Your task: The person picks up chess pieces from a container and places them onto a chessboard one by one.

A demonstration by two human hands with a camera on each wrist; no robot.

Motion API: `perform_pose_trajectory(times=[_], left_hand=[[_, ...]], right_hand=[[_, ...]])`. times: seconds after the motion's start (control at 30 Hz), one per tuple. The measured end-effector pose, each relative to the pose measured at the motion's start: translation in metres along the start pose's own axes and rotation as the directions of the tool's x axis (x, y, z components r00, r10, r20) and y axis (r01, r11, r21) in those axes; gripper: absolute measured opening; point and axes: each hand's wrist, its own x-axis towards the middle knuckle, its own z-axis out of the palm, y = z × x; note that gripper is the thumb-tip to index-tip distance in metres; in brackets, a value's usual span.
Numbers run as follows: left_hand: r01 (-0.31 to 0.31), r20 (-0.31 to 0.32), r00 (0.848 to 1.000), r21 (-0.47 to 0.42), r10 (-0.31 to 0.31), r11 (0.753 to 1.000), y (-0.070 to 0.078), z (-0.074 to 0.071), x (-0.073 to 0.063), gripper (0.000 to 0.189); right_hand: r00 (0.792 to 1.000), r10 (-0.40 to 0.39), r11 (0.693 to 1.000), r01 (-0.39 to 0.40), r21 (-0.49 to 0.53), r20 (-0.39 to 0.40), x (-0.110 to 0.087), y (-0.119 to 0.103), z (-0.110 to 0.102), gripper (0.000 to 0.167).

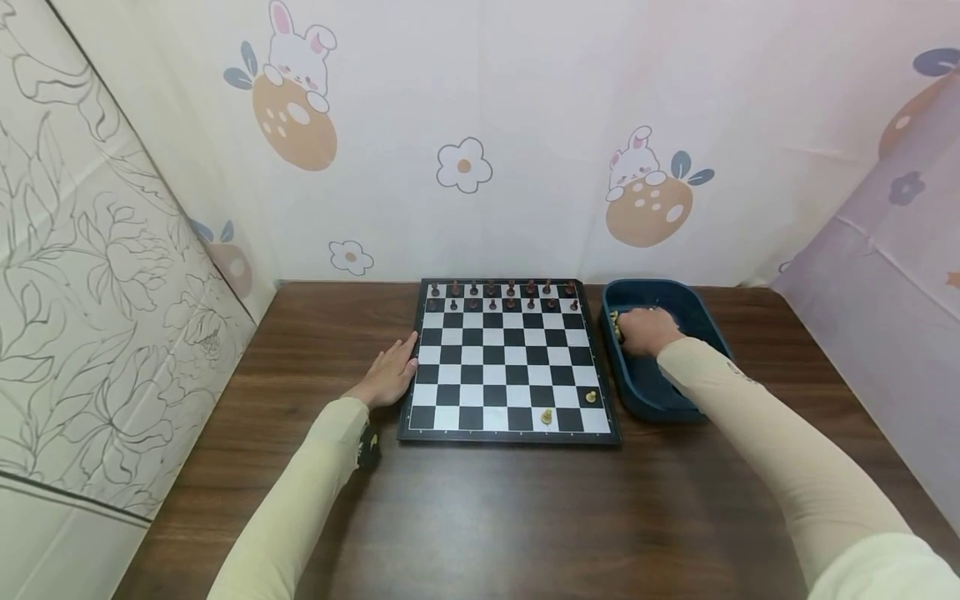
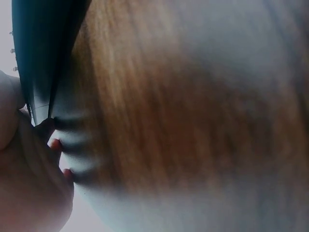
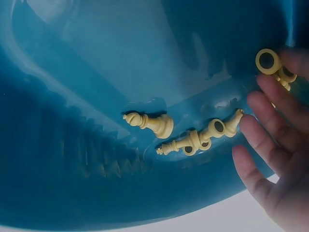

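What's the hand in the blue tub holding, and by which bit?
It can't be told: pale chess pieces show beside the fingertips of the right hand, but whether any is gripped, and where, isn't clear.

Wooden table (image 1: 487, 517) — rabbit-print sheet (image 1: 540, 83) behind — floral panel (image 1: 112, 242)

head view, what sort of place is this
Probably a room in a home: a wood-grain table with a chessboard on it, backed by a bunny-print wall covering.

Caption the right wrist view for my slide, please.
Right grip beside pale yellow chess pieces lying loose in a blue tray.
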Motion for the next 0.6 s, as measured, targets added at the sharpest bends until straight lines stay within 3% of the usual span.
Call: perform_pose_trajectory(times=[0.27,0.6], left_hand=[[-0.007,0.003,1.000,-0.008,0.007,1.000,0.001,0.001,0.000,0.056],[-0.002,-0.006,1.000,0.011,0.002,1.000,0.002,0.000,-0.001,0.055]], right_hand=[[1.000,0.007,1.000,-0.007,-0.017,0.010,-0.001,-0.003,0.001,0.019],[0.992,-0.063,0.993,0.051,-0.108,-0.111,-0.014,-0.005,-0.005,0.023]])
